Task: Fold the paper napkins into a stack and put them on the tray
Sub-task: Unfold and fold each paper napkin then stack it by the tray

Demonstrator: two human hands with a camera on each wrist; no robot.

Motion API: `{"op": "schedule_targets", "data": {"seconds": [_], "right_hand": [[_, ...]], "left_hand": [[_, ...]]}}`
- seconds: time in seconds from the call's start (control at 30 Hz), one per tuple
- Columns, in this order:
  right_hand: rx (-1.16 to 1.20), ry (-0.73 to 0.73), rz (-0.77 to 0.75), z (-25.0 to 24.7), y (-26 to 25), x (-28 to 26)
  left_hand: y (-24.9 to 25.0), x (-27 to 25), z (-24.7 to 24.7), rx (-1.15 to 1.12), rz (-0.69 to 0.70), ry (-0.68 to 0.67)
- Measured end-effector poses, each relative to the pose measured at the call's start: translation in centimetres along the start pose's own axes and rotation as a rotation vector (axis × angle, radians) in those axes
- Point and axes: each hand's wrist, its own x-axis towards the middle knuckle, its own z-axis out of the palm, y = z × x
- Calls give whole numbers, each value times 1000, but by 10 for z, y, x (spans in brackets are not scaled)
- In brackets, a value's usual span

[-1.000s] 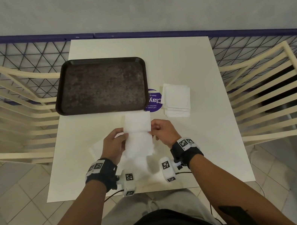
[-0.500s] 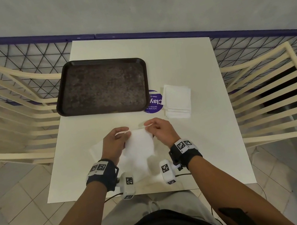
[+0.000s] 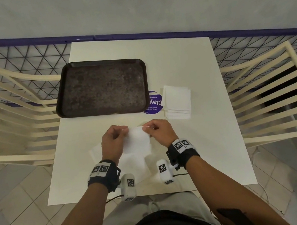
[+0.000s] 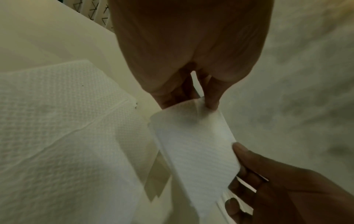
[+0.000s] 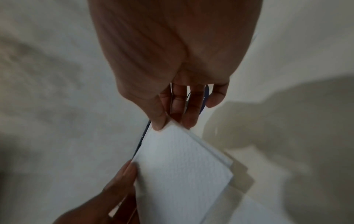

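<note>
A white paper napkin (image 3: pixel 137 141) hangs folded over between my two hands above the near middle of the table. My left hand (image 3: pixel 116 141) pinches its top left corner, and my right hand (image 3: pixel 157 130) pinches the top right corner. In the left wrist view the napkin (image 4: pixel 199 144) is held by thumb and fingers of both hands; the right wrist view shows the same napkin (image 5: pixel 178 166). More unfolded napkins (image 3: pixel 130 163) lie flat under my hands. A stack of folded napkins (image 3: pixel 177 102) sits right of the dark brown tray (image 3: pixel 102 89), which holds nothing.
A round purple sticker (image 3: pixel 153 102) shows between tray and stack. Cream slatted chairs (image 3: pixel 271 94) flank the white table (image 3: pixel 183 56) on both sides. A wire fence with a blue rail (image 3: pixel 149 34) runs behind the table's far edge.
The napkin's far half, which stood up beyond my fingers, has come down toward me, so the napkin is now doubled over. Both hands stayed on its top corners.
</note>
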Motion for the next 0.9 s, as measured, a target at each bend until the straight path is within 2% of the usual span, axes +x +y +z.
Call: {"op": "schedule_targets", "data": {"seconds": [0.2, 0.27, 0.37, 0.5, 0.57, 0.67, 0.8, 0.9], "right_hand": [[98, 61, 38, -1, 3, 0], [123, 65, 93, 1, 2, 0], [68, -37, 195, 4, 4, -4], [-47, -116, 158, 1, 5, -9], [-68, -78, 145, -9, 3, -3], [-127, 64, 131, -37, 4, 19], [-216, 257, 186, -94, 8, 56], [-288, 317, 252, -126, 13, 77]], "left_hand": [[0, -3, 10, 252, 194, 19], [0, -4, 14, 303, 229, 47], [2, -3, 20, 327, 230, 115], [3, -1, 25, 335, 227, 131], [2, 0, 25, 342, 183, 99], [-2, -1, 20, 349, 71, 1], [-19, -1, 7, 435, -12, -81], [-36, -4, -5, 485, -59, -102]]}}
